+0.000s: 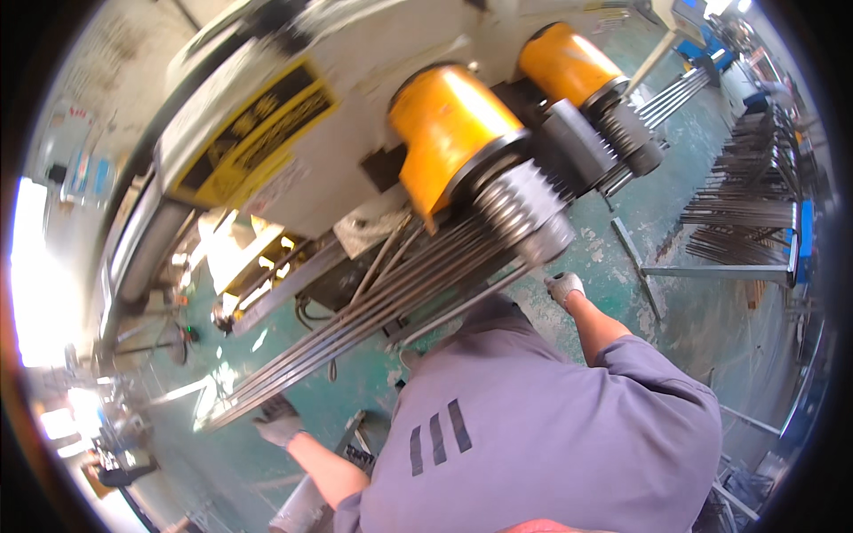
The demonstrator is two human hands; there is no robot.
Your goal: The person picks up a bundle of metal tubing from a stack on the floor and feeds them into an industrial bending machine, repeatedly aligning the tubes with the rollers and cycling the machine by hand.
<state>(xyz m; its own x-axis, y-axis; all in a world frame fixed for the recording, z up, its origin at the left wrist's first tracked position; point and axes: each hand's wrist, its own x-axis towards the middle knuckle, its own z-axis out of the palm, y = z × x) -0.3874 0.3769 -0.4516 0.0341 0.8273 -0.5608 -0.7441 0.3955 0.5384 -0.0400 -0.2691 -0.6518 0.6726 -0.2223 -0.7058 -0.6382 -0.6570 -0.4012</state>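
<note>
Several long thin metal rods (355, 322) run side by side in a slanting bundle, from beneath the machine's grooved rollers down to the lower left. My left hand (281, 420), in a light glove with dark fingers, is just below the rods' lower-left ends. Its fingers look spread, and whether they touch a rod I cannot tell. Close below the nearer grooved metal roller (530, 211) is my right hand (564, 290), also gloved. Its fingers are curled, and nothing shows in them.
Two orange cylindrical housings (458, 124) stick out from the pale machine body (355, 53), which bears a yellow-and-black label (258, 133). At the right, many dark rods (742, 209) lie on a metal rack (711, 272). The green floor (613, 311) is worn.
</note>
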